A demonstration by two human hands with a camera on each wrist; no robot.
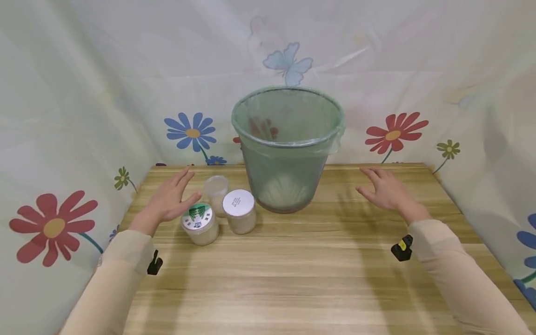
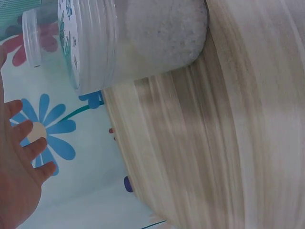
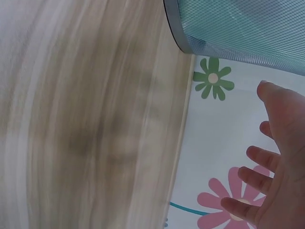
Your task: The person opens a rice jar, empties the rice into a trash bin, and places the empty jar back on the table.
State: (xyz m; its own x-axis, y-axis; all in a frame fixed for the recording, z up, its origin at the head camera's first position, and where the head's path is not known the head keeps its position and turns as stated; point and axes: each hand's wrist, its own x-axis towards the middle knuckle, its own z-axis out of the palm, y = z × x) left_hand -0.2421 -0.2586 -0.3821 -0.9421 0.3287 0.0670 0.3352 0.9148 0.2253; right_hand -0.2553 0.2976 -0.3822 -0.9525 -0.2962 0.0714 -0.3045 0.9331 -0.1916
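Observation:
My left hand (image 1: pixel 167 197) is held over the left of the table, fingers spread, holding nothing. Its thumb is close to a round clear jar (image 1: pixel 203 232) whose white lid carries a green print. White grains fill much of that jar (image 2: pixel 157 36) in the left wrist view. Beside it stand a second jar (image 1: pixel 240 216) with a plain white label on top and, behind, a clear empty-looking plastic container (image 1: pixel 216 188). To the right of a mesh wastebasket (image 1: pixel 280 174) lined with a thin green bag, my right hand (image 1: pixel 389 193) hovers with fingers extended and nothing in them.
The wood-grain table (image 1: pixel 293 279) reaches back to a hanging sheet (image 1: pixel 138 70) printed with flowers and a butterfly, which also closes off both sides. Each wrist bears a small black camera mount. The wastebasket stands near the table's back edge.

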